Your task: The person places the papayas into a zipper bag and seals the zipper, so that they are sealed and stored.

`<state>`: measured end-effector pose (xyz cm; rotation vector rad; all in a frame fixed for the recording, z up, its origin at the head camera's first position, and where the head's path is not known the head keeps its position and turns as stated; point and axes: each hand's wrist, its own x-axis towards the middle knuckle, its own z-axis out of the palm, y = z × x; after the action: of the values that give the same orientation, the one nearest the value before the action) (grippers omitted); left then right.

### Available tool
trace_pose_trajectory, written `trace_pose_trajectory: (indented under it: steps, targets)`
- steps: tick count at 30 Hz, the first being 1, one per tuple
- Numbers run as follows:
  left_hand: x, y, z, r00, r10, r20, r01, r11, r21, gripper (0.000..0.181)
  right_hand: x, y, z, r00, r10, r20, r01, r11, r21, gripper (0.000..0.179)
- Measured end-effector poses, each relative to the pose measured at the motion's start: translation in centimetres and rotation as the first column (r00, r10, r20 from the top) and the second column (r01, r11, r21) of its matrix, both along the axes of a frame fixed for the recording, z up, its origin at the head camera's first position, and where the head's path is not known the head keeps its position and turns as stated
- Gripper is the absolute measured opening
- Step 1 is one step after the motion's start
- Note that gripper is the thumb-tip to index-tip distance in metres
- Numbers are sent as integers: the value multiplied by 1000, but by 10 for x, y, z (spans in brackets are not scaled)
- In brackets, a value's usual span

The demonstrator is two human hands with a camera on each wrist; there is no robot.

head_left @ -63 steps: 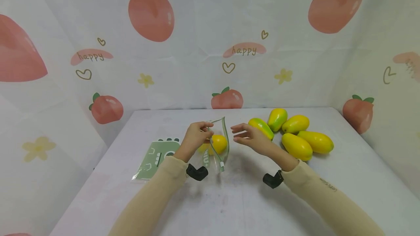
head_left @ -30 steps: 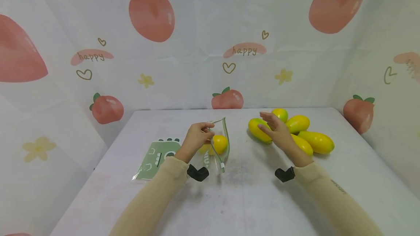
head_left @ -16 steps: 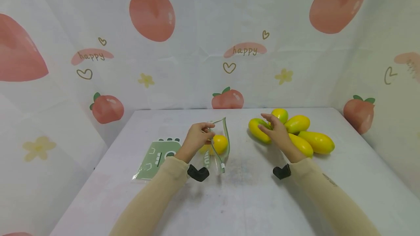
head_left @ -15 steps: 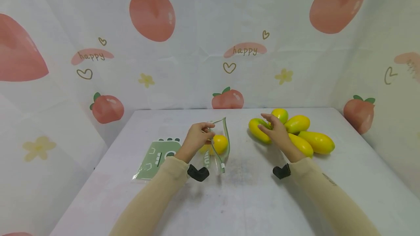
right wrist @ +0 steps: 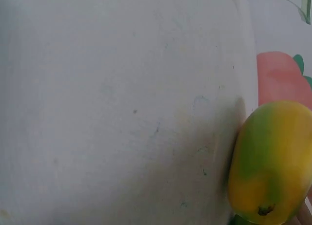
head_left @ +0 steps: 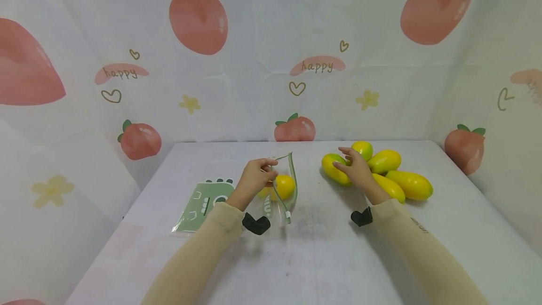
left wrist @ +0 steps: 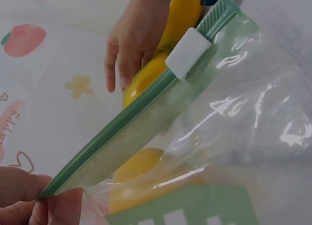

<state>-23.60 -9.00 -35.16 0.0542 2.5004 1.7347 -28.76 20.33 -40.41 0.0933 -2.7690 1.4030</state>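
Note:
My left hand (head_left: pixel 254 175) pinches the green rim of a clear zip bag (head_left: pixel 293 175), whose mouth stands open toward the right. Inside the bag lies a yellow fruit (head_left: pixel 284 187), partly hidden by my hand. The left wrist view shows the bag's white slider (left wrist: pixel 188 53) and my fingers (left wrist: pixel 19 188) on the rim's corner. My right hand (head_left: pixel 357 168) is over the leftmost yellow-green papaya (head_left: pixel 332 168), fingers loosely spread and thumb near its side. Whether they touch it I cannot tell. In the right wrist view this papaya (right wrist: pixel 275 157) fills the lower right.
Several more papayas (head_left: pixel 410 185) lie grouped around and right of my right hand. A flat green printed bag (head_left: pixel 196 211) lies at the left of the white table (head_left: pixel 288 262). A fabric backdrop (head_left: pixel 254 22) with peach prints stands behind.
My right hand has moved from beside the bag's mouth rightward to the papayas, and has stayed nearly still in the last half second. The left hand keeps its hold on the bag.

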Motion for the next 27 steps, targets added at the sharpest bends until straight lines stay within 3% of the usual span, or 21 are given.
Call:
trace_pose_trajectory:
  steps: [20, 27]
  targets:
    - [1, 1, -1, 1000, -3, -21, 3, 1000, 11, 31, 1, 4, -8, 996, 69, 64, -70, 998, 9, 68]
    - [0, 1, -2, 999, -13, -36, 13, 1000, 8, 30, 3, 5, -9, 988, 143, 59, -144, 990, 1, 71]
